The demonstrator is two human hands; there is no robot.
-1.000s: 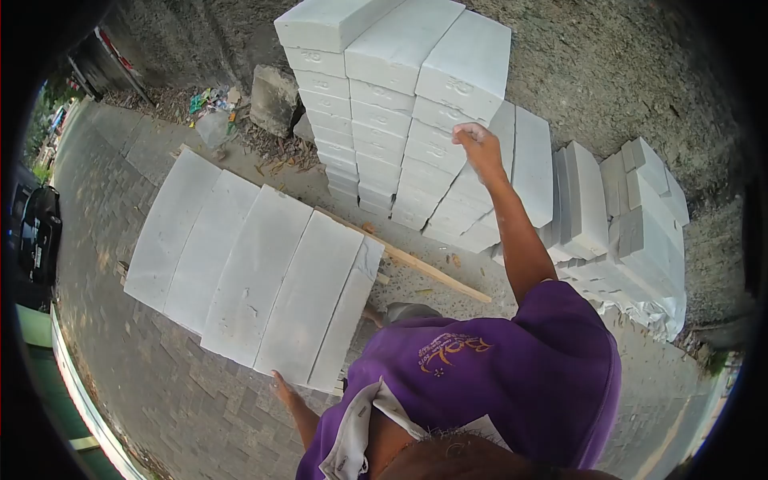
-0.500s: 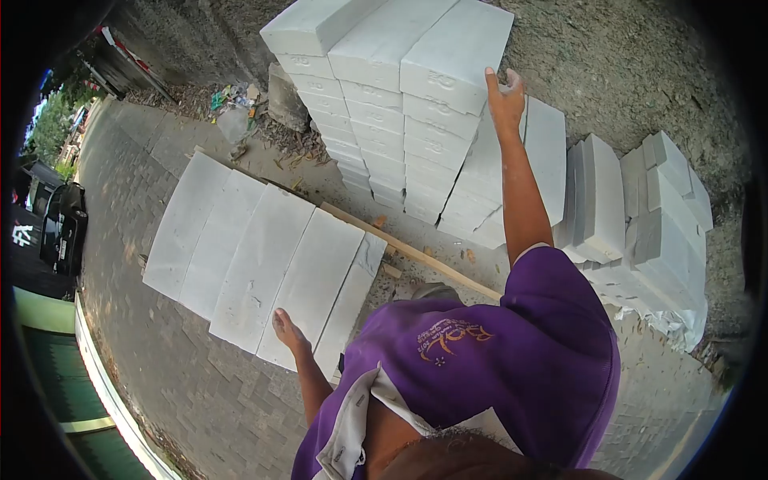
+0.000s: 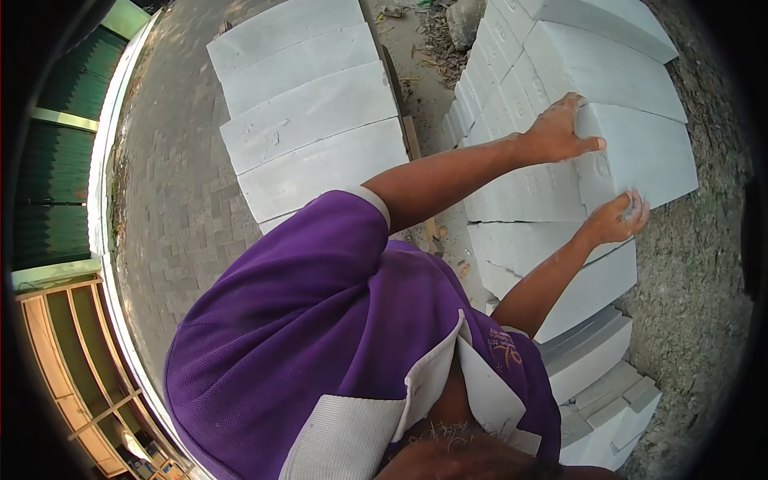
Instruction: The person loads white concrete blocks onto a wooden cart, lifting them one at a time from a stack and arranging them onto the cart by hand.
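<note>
A white lightweight concrete block (image 3: 652,152) lies on top of the tall stack of like blocks (image 3: 504,96), at the row's near end. My left hand (image 3: 556,132) grips its end by the far corner, the thumb over the top edge and the fingers bent around the side. At the near corner, my right hand (image 3: 618,218) has its fingers curled against the block's side; the contact under them is partly hidden. Raised marks show on the stack's end faces.
A lower row of white blocks (image 3: 312,96) lies on the paving (image 3: 176,160) to the left. More blocks (image 3: 596,352) stand at the lower right. A rough wall (image 3: 680,264) runs along the right. Green shutters (image 3: 60,152) and a wooden frame (image 3: 80,360) are at far left.
My view has turned toward the stack. My left hand has moved from the low row over to the top block. My right hand remains at that block's corner.
</note>
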